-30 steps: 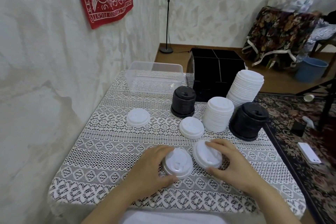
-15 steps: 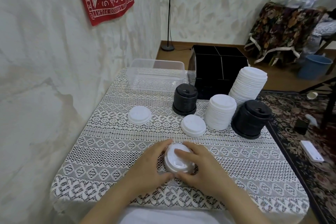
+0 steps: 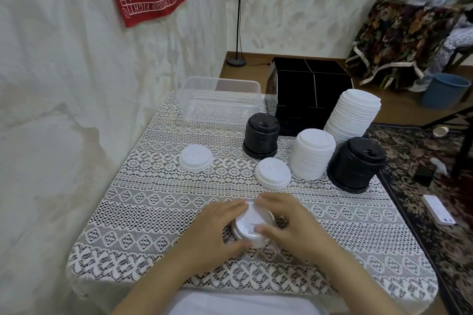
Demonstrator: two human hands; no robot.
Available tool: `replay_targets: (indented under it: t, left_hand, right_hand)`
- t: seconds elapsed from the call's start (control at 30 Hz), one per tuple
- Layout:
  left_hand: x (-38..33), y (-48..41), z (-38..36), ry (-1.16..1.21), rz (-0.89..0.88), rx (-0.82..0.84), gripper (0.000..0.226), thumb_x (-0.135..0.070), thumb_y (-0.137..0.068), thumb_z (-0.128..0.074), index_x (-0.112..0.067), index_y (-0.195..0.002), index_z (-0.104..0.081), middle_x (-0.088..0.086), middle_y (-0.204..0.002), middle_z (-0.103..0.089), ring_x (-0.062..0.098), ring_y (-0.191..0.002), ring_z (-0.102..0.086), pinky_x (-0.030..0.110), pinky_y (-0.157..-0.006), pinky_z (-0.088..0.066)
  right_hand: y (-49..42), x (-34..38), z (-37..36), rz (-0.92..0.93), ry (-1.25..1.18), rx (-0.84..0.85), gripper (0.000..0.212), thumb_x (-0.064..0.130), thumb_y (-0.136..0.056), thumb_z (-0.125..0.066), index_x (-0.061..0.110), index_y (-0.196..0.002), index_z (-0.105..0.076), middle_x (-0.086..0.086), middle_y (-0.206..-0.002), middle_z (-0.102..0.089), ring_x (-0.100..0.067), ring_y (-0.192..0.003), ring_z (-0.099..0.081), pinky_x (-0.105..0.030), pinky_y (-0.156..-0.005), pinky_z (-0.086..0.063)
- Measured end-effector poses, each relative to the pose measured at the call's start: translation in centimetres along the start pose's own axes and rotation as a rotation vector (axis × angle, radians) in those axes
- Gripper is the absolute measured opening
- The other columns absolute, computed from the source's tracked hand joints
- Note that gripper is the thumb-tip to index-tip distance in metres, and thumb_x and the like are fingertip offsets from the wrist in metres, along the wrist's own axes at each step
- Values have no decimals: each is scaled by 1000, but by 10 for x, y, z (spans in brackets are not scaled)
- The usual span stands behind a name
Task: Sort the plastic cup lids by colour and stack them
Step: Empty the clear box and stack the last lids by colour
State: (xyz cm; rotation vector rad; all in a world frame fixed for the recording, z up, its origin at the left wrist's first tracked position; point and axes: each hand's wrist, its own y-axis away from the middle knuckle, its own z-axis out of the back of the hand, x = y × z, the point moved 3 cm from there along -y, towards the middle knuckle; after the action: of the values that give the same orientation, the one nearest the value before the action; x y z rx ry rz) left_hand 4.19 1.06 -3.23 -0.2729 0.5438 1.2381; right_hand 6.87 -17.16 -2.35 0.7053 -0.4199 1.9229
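Near the table's front edge a small pile of white lids (image 3: 250, 225) lies between my hands. My left hand (image 3: 215, 227) curls round its left side and my right hand (image 3: 289, 222) curls round its right side and top. Two loose white lids lie further back, one at the left (image 3: 195, 157) and one in the middle (image 3: 272, 173). Behind them stand a short white stack (image 3: 312, 153), a tall leaning white stack (image 3: 354, 112), and two black stacks (image 3: 261, 138) (image 3: 357, 163).
A clear plastic tub (image 3: 221, 100) and a black divided box (image 3: 311, 89) stand at the table's back. The lace tablecloth (image 3: 153, 207) covers the table; the wall is close on the left. A patterned rug with a white remote (image 3: 438, 210) lies on the right floor.
My right hand brought its white lid leftward onto the lid under my left hand. Both hands now close round the joined pile.
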Motion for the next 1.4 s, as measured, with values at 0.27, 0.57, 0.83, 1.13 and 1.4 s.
replay_targets:
  t: [0.27, 0.57, 0.83, 1.13, 1.4]
  left_hand:
    - [-1, 1, 1, 41, 33, 1, 80, -57, -82, -64, -40, -149, -21, -34, -141, -17, -9, -128, -9, 26, -112, -1]
    - [2, 1, 4, 56, 44, -7, 81, -56, -81, -66, -42, -148, -22, -37, -136, -16, -9, -128, -9, 24, -110, 0]
    - [1, 1, 4, 50, 34, -5, 81, -56, -81, -66, -41, -148, -23, -39, -133, -13, -11, -126, -8, 22, -108, 2]
    - [-1, 2, 7, 72, 33, -18, 81, -55, -81, -68, -41, -148, -24, -35, -139, -20, -8, -129, -13, 21, -108, -3]
    - [-7, 4, 9, 152, 61, -54, 112, -52, -70, -78, -42, -150, -1, -22, -148, -34, 0, -131, -26, 34, -113, -20]
  right_hand:
    - [-70, -11, 12, -301, 393, -196, 84, 60, -93, -48, 12, -154, -14, -15, -158, -24, -31, -145, -18, -39, -116, -21]
    - [-63, -29, 17, -194, 132, -120, 75, 40, -85, -70, 16, -147, -35, -3, -154, -34, -23, -140, -30, -36, -114, -28]
    - [-37, -49, 24, -159, 42, -5, 68, 26, -83, -73, 41, -142, -42, -3, -155, -22, -22, -143, -23, -36, -117, -22]
    - [-20, -30, 33, -79, -145, -188, 62, 21, -77, -81, 34, -131, -54, 18, -138, -37, -4, -134, -32, -26, -113, -22]
    - [9, 5, 13, 17, -104, -60, 67, 28, -74, -81, 54, -124, -43, 25, -144, -32, 4, -133, -26, -25, -112, -17]
